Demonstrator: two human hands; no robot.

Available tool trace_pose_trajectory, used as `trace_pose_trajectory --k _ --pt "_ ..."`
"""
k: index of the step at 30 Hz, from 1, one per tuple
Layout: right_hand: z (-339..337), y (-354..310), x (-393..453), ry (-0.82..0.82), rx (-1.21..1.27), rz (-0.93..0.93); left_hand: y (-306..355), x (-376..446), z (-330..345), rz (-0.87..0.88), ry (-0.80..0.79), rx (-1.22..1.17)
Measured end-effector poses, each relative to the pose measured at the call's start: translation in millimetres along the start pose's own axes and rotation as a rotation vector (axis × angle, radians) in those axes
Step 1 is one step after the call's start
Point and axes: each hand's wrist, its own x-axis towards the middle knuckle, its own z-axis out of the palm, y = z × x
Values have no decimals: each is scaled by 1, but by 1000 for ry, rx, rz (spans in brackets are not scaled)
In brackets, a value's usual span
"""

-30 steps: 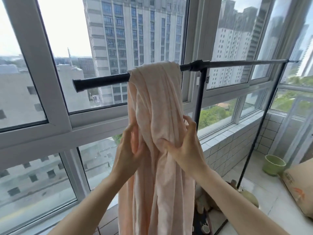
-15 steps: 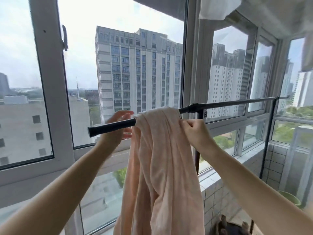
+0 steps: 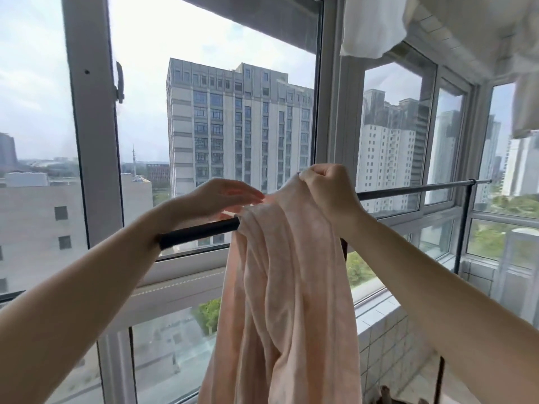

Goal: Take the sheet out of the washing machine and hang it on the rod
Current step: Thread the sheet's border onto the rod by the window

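A pale pink sheet [image 3: 285,281] hangs bunched in long folds over a black rod [image 3: 198,233] that runs across the window. My right hand [image 3: 326,191] grips the top of the sheet at the rod, fingers curled into the cloth. My left hand [image 3: 224,196] reaches over the rod just left of the sheet, fingers straight and flat, tips close to the cloth's upper edge. The rod continues to the right [image 3: 423,189] behind my right wrist. The washing machine is out of view.
Large window panes with white frames [image 3: 90,141] stand right behind the rod. White laundry [image 3: 376,27] hangs overhead at the upper right. The rack's black upright [image 3: 463,225] stands at the right, above a tiled ledge [image 3: 379,316].
My left hand has risen from behind the rod's end to above it, reaching toward the sheet. My right hand has lifted the sheet's top edge slightly. The view has tilted upward.
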Motion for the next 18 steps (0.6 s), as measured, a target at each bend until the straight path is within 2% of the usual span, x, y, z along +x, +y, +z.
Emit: trace_pose_trajectory --k 5,11,15,18 --pt "15 -28 9 -63 28 -36 25 2 -19 -74 -111 13" --pt "25 -52 9 -162 -19 -131 50 9 -25 -11 -108 -49" --pt "23 -52 9 -194 -20 -155 46 2 -31 -59 -125 -249" --pt "19 -48 6 -291 -59 -130 38 -8 -39 -88 -40 -316"
